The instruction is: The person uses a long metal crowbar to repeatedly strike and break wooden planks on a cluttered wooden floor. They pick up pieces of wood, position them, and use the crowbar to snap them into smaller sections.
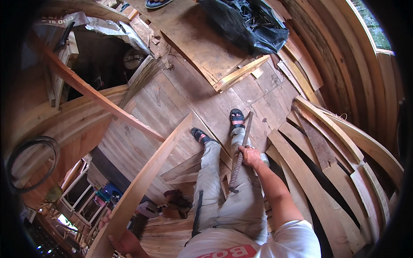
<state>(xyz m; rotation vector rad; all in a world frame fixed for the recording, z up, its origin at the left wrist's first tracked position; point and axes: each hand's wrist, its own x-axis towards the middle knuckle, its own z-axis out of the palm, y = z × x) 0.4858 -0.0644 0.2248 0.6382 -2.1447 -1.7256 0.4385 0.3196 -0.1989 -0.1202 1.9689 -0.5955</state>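
Note:
My right hand (249, 155) is closed round a rusty ribbed steel bar (239, 168), held in front of my right thigh. Its narrower far end reaches past my right sandal, and its thicker near end hangs over my lap. At the lower left, my left hand (122, 241) grips a long wooden plank (148, 172), with the thumb on the near side and fingertips showing beyond the other edge. The plank slants up and away to the right, its far end close to my left foot.
Curved timbers (305, 176) with dark gaps lie at my right. A plywood sheet (185, 26) bears a black plastic bag (254, 26) ahead. A dark opening (101, 64) lies far left, near a curved wooden strip (92, 92). A coiled black hose (32, 161) hangs left.

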